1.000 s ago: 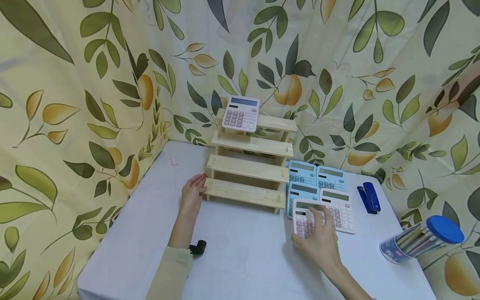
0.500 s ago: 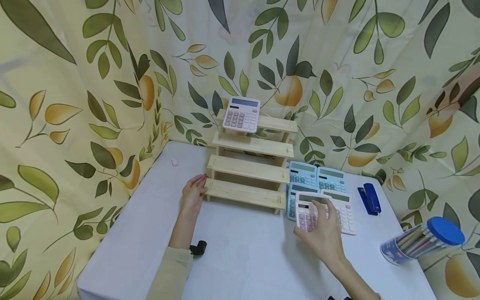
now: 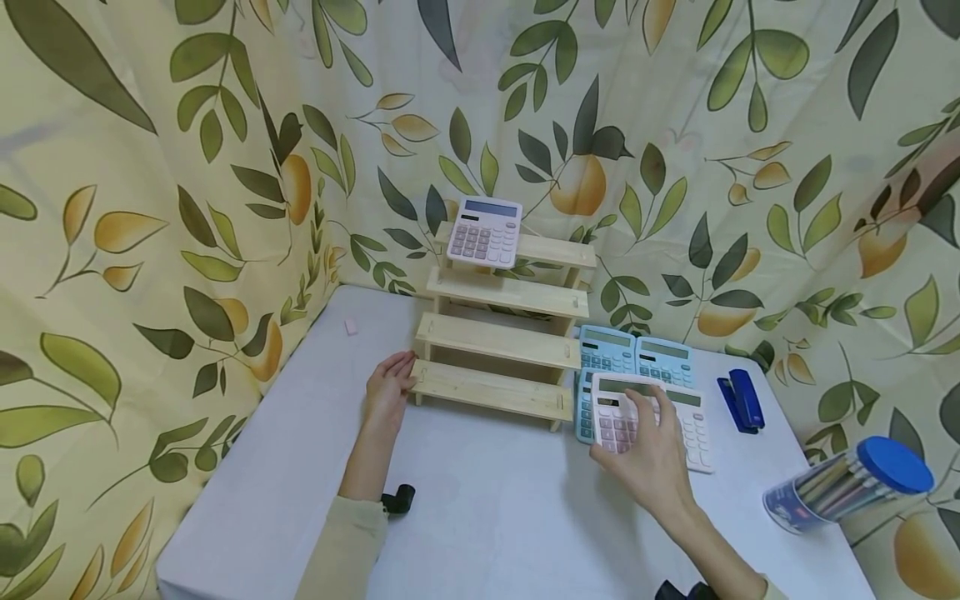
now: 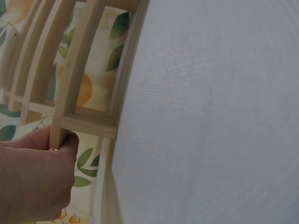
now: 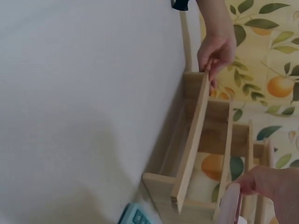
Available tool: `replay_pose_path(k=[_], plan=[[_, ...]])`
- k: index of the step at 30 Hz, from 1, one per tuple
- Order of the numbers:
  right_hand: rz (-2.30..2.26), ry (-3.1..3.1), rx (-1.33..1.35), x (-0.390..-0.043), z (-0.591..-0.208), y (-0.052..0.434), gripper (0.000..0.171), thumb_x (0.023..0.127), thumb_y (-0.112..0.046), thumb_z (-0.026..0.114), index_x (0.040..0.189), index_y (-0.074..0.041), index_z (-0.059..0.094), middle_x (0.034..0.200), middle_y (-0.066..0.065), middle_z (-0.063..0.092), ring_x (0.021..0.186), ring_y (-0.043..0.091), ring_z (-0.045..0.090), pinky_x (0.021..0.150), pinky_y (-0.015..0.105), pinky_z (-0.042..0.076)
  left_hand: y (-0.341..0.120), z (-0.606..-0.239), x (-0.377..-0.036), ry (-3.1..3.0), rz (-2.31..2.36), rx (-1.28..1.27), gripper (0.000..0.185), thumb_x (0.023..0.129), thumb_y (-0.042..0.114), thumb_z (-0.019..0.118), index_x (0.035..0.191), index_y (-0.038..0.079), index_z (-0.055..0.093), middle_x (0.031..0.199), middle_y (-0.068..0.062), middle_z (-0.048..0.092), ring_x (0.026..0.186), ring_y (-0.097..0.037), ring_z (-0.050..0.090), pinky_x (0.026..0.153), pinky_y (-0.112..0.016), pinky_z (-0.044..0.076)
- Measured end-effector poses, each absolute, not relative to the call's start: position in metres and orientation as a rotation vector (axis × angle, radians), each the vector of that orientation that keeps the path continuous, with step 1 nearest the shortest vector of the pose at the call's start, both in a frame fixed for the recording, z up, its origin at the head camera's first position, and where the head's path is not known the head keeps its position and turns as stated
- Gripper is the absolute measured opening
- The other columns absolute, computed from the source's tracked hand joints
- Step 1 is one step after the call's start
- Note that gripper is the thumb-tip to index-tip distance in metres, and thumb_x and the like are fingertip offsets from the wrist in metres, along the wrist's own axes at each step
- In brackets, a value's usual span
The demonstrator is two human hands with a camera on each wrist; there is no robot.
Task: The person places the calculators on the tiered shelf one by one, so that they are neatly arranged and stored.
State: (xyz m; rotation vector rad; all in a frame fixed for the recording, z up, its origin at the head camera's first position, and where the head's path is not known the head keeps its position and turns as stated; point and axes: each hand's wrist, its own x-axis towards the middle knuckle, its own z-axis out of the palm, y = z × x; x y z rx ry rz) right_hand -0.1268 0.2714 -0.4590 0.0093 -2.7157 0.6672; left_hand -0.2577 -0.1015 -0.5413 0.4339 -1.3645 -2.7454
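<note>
My left hand (image 3: 386,393) pinches the left end of the lowest board of a four-step wooden riser shelf (image 3: 501,342); the left wrist view shows thumb and fingers on both sides of that board end (image 4: 60,133). In my right hand (image 3: 654,462) is a pink calculator (image 3: 617,419), held by its edges above other calculators. The right wrist view catches it edge-on (image 5: 230,205). Another pink calculator (image 3: 485,233) leans on the top step at the left. Beneath and behind the held one are several blue calculators (image 3: 663,364) and a pink one (image 3: 697,429), partly covered.
To the right lie a blue stapler (image 3: 741,400) and a clear tub of pencils with a blue lid (image 3: 847,483). A small pink piece (image 3: 350,327) sits left of the shelf on the white tabletop (image 3: 480,517). Patterned curtains (image 3: 645,100) stand close behind and beside the table.
The pink calculator in my right hand has risen off the others and shifted slightly right and away from me. My left hand stays on the shelf, which has not moved.
</note>
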Motion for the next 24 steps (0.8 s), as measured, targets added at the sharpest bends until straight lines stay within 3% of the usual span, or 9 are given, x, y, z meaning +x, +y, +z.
replay_pose_path(k=[24], plan=[[0.662,-2.757,0.037,-0.141,-0.430,0.272,0.094,0.070,-0.024,0.093,0.147,0.003,0.046,0.163,0.030,0.023,0.135,0.062,0.036,0.099,0.083,0.038,-0.102,-0.542,-0.258,-1.359,-2.746,0.416,0.065,0.087,-0.031,0.044,0.149,-0.014,0.036,0.154,-0.030,0.045,0.148,-0.033,0.044,0.118,-0.038,0.041]])
